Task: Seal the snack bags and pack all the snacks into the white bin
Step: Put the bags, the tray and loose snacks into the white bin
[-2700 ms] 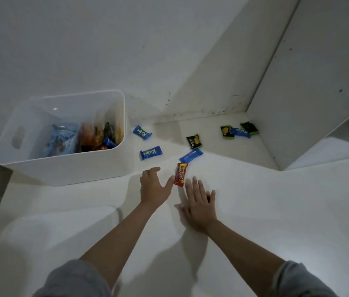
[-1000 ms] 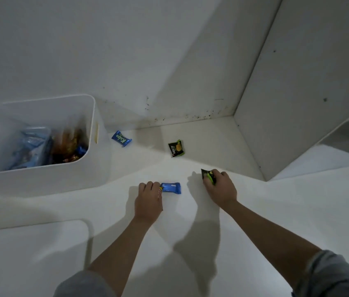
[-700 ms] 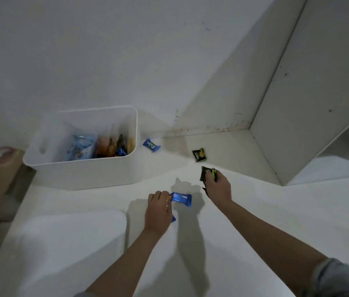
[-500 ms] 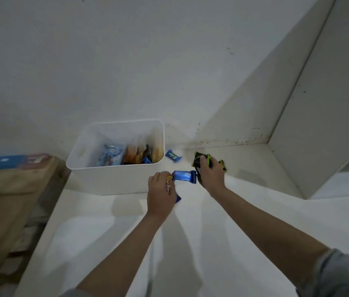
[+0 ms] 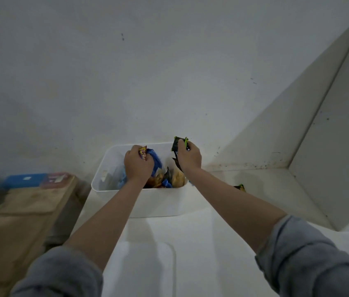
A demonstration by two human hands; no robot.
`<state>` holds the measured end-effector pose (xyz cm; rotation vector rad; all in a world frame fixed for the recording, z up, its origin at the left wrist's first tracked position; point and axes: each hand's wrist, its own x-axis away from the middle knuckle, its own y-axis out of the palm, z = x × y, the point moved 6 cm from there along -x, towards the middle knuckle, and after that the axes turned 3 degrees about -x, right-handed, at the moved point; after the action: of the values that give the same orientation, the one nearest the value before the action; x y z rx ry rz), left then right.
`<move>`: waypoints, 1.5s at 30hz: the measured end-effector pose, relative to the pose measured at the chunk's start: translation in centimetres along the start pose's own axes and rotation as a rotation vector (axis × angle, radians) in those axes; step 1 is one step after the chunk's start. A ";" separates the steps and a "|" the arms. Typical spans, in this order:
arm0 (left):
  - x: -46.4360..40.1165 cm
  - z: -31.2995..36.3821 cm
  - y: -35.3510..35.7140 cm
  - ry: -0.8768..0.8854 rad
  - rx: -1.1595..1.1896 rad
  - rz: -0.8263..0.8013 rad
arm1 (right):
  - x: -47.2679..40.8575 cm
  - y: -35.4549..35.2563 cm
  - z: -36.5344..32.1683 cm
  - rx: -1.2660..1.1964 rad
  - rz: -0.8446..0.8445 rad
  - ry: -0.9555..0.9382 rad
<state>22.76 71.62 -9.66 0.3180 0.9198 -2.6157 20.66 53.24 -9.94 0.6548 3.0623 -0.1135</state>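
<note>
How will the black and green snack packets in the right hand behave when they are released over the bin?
The black-green packets are probably light: the right hand holds several at once. They look thin and floppy, so they should drop softly into the white bin.

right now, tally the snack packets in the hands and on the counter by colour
red and yellow packet, left hand: 1
blue packet, left hand: 1
black and green packets, right hand: at least 1
loose black and green packet on counter: 1
total: at least 4
</note>
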 end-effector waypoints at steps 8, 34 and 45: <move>1.6 -3.0 2.0 -0.325 0.112 -0.197 | -0.3 3.3 3.5 0.070 -0.212 0.049; 19.9 -12.7 15.5 -0.342 -0.651 -0.564 | -1.9 -16.5 22.2 1.018 0.044 0.249; 20.5 -13.8 19.5 -0.348 -0.672 -0.420 | -8.0 -10.9 26.0 1.049 -0.120 0.181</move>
<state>13.07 61.09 -37.70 -0.5335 1.7792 -2.3786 23.31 38.17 -34.94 0.4625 2.9895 -1.7972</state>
